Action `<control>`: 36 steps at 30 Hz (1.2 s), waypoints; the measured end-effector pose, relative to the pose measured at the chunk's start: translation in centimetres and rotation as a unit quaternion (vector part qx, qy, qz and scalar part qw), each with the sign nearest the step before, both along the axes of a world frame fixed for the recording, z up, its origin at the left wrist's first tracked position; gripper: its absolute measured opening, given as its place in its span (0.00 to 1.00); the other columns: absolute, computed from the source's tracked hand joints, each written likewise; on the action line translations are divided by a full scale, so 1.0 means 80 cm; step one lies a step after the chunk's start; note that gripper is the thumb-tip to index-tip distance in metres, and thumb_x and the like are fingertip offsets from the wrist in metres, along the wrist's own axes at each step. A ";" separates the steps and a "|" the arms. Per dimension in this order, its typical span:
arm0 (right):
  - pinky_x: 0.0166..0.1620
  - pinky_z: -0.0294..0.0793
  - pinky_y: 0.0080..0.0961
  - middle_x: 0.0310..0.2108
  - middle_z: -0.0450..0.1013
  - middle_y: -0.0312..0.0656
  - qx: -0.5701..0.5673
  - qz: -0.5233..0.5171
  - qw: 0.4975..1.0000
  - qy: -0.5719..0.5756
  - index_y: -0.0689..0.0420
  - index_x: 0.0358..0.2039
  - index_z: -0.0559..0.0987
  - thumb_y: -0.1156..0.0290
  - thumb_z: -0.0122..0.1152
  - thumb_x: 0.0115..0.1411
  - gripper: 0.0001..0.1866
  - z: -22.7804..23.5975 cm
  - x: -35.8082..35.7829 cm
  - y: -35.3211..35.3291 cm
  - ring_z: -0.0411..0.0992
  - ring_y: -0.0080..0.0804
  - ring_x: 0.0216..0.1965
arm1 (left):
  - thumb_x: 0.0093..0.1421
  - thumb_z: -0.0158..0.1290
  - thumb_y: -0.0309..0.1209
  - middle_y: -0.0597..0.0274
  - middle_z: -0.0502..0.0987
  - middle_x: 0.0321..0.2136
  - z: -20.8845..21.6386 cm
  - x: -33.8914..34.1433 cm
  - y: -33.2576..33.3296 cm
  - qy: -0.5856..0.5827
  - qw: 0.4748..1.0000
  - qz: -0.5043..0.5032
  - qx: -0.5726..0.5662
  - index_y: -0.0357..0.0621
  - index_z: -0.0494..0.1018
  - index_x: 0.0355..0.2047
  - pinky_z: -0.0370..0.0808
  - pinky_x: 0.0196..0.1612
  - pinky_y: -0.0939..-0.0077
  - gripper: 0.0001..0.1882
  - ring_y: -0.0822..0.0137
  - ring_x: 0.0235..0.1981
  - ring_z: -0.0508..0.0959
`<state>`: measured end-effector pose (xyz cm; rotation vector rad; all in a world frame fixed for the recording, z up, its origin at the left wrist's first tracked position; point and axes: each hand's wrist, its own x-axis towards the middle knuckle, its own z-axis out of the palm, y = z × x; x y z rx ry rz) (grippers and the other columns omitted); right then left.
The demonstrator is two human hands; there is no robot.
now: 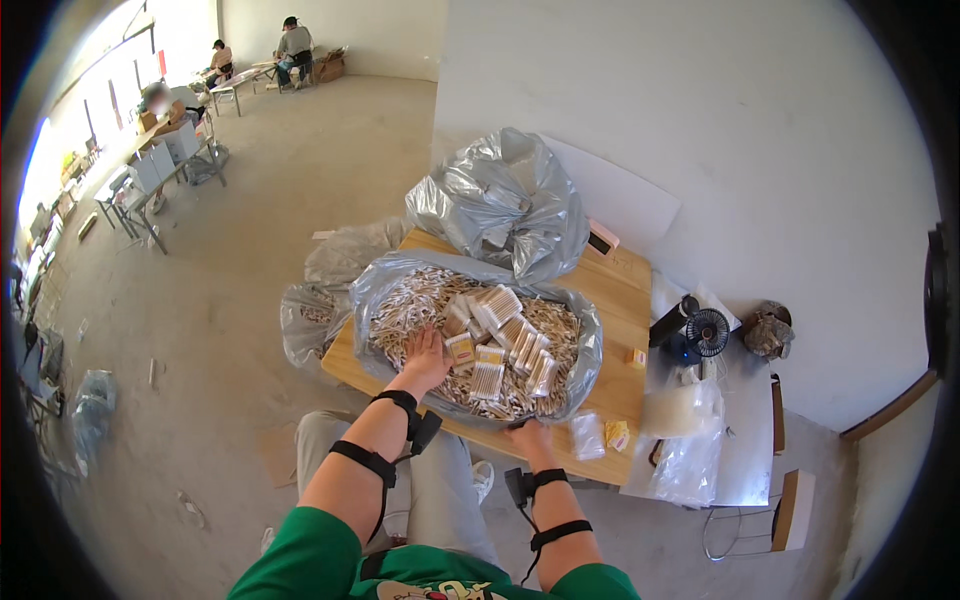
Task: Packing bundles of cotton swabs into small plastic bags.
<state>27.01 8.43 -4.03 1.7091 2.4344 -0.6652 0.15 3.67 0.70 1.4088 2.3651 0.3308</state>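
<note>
A grey plastic bag (590,330) lies spread wide on the wooden table, full of loose cotton swabs (410,300). On top of the swabs sit several clear packs of cotton swabs (488,375), piled toward the middle. My left hand (427,358) rests on the loose swabs at the left of the packs, fingers stretched out and beside a pack with a yellow label (460,349). At the bag's near rim, my right hand (530,433) is closed, its fingers curled and partly hidden. What it holds, if anything, I cannot make out.
Behind the open bag stands a bulging silver-grey bag (505,205). Clear plastic sleeves (587,436) and yellow cards (617,435) lie at the table's right front. A small black fan (707,332) stands on the white side table (745,440). People sit at tables far left.
</note>
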 end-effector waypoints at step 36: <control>0.36 0.72 0.33 0.29 0.76 0.47 0.024 -0.114 0.968 0.220 0.57 0.32 0.78 0.60 0.67 0.44 0.17 -0.026 0.043 -0.016 0.75 0.40 0.32 | 0.50 0.59 0.39 0.51 0.75 0.26 0.021 0.100 -0.005 -0.214 0.954 0.062 0.201 0.39 0.69 0.31 0.72 0.31 0.63 0.17 0.51 0.28 0.76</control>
